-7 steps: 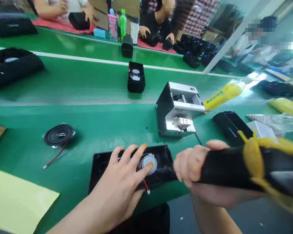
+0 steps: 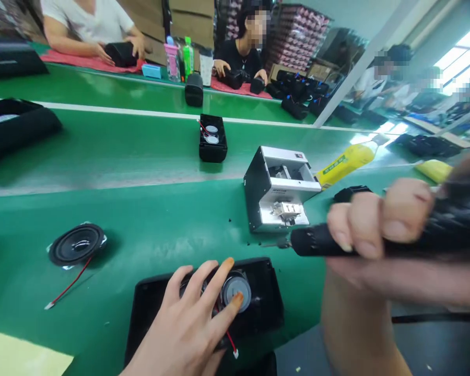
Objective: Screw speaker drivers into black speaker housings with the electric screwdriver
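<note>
Spread over an open black speaker housing [image 2: 264, 313], my left hand [image 2: 198, 308] rests its fingers on it, one fingertip against the round grey back of a speaker [image 2: 241, 292]. A red wire with a white plug [image 2: 235, 353] hangs from the housing towards me. My right hand [image 2: 379, 219] is wrapped round a black electric screwdriver [image 2: 313, 240], held almost level above the bench. Its thin bit points left, in front of a silver and black screw feeder [image 2: 280, 185], apart from the housing. I cannot make out a screw on the tip.
A loose speaker [image 2: 78, 244] with a red lead lies to the left, near pale yellow paper [image 2: 23, 355]. Another open housing [image 2: 212, 138] stands farther back. A yellow bottle [image 2: 347, 164] lies behind the feeder. Two people [image 2: 90, 31] sit across the bench handling black housings.
My right hand has moved the screwdriver up and right, away from the housing, so its bit now shows. My left hand stays on the housing. The whole view has shifted a little.
</note>
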Available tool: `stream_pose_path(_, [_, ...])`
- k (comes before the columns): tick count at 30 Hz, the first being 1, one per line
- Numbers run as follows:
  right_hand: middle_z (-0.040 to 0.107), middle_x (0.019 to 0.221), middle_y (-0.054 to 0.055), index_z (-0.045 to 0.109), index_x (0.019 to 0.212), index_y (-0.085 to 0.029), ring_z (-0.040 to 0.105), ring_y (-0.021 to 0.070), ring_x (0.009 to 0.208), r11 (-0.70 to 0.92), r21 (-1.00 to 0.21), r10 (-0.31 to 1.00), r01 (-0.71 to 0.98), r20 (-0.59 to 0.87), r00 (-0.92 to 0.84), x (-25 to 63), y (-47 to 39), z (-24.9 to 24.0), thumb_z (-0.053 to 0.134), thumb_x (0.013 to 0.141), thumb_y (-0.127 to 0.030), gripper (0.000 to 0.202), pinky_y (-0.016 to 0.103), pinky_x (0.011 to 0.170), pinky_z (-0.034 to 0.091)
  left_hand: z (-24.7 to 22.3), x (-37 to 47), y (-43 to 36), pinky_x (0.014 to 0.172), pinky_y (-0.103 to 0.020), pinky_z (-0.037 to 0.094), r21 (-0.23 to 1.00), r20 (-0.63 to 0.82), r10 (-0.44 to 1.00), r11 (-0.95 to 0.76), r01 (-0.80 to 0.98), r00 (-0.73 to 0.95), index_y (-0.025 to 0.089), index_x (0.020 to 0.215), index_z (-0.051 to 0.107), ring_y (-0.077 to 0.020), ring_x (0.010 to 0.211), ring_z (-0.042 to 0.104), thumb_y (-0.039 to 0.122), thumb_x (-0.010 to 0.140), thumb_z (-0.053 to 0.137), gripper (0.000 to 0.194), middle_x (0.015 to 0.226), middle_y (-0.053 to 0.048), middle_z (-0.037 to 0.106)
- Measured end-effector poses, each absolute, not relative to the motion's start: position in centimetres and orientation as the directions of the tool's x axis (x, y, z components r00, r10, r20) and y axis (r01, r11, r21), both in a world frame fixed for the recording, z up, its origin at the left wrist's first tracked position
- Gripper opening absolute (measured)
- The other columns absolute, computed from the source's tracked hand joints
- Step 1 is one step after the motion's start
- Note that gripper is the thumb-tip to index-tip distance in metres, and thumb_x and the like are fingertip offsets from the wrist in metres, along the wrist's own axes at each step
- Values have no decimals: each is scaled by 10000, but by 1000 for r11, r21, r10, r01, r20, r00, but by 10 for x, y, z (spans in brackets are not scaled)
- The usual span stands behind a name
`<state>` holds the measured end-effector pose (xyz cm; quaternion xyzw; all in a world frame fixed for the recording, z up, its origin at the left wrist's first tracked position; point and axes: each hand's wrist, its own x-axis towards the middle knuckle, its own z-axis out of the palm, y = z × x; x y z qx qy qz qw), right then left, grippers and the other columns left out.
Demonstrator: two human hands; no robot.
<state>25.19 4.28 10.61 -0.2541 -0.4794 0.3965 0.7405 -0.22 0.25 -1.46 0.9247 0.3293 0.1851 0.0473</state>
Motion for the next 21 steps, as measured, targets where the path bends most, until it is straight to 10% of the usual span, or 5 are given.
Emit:
stream_pose_path(5, [608, 607, -38, 736, 1204, -281, 497, 140, 385, 574, -772, 818, -274, 557, 144, 232, 84, 66, 629, 855, -812, 645, 264, 322, 402, -18, -9, 7, 1074, -558, 311, 164, 306, 588, -808, 567, 749, 378, 1338, 675, -377, 1327, 551, 657, 844, 749, 572, 1601, -136, 538])
stream_pose_path(14, [588, 641, -35, 696, 1204, -253, 471, 119, 393, 547, -782, 834, -298, 537, 122, 232, 88, 14, 536, 914, -793, 634, 230, 339, 405, -15, -8, 4, 1130, -616, 366, 158, 271, 607, -793, 588, 747, 339, 1434, 620, -426, 1465, 458, 437, 885, 759, 574, 1680, -161, 429])
stream_pose_path(21, [564, 604, -49, 699, 1192, -254, 457, 113, 360, 616, -735, 787, -281, 573, 227, 232, 89, 32, 500, 909, -838, 679, 237, 334, 405, 5, -14, 19, 1164, -470, 405, 341, 393, 658, -753, 563, 642, 216, 1580, 423, -292, 1416, 547, 413, 1064, 500, 557, 1561, -114, 591])
